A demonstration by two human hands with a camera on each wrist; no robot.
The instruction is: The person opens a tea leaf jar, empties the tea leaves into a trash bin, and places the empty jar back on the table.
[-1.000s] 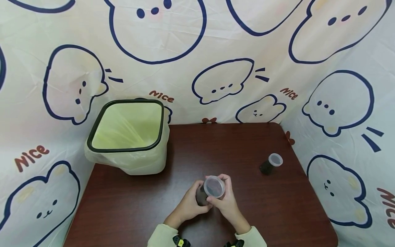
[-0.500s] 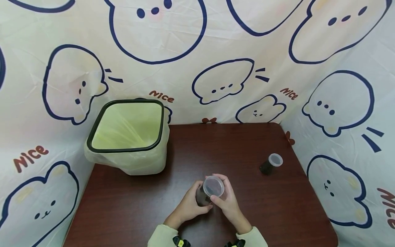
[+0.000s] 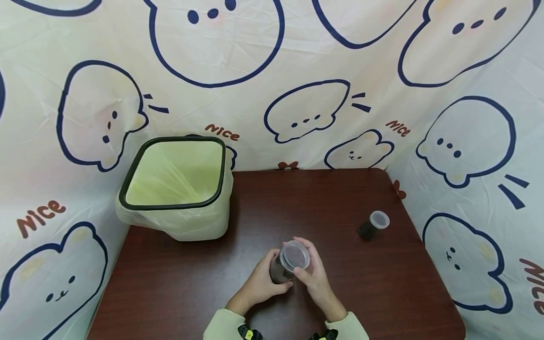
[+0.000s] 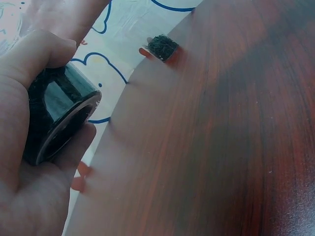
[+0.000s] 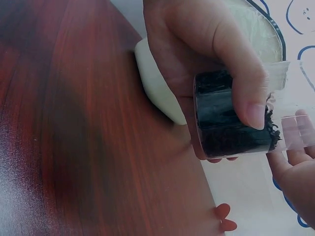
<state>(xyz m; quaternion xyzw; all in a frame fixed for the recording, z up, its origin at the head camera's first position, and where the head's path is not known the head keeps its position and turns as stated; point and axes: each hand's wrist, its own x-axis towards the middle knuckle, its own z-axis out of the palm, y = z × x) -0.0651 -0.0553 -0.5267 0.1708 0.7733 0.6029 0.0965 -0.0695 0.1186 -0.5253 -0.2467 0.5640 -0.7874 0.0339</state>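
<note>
Left hand (image 3: 258,282) – fingers curled round dark-filled clear cylindrical plastic jar (image 3: 277,273), over reddish-brown wooden bench (image 3: 374,288). Right hand (image 3: 315,279) – fingers pinching round translucent lid (image 3: 295,255). Second white-topped, dark-filled plastic jar (image 3: 368,230) right of fingers; pale-green, black-rimmed bin (image 3: 201,225) beyond them, leftward.

White cloth (image 3: 250,111), creamy to bluish, printed with navy cartoon-animal outlines, small flower shapes and reddish-brown "Nice" lettering. Dark reddish-brown table (image 3: 374,293) with darker wood-grain streaks. Pale green bin (image 3: 199,226), black rim (image 3: 170,207). The held jar (image 3: 278,271) is clear around black flakes (image 5: 272,135); the far jar (image 3: 367,231) shows blackish contents under a whitish top (image 3: 379,220). Plain pale yellow-green sleeves (image 3: 223,326); black wristbands (image 3: 245,331) marked yellow.
</note>
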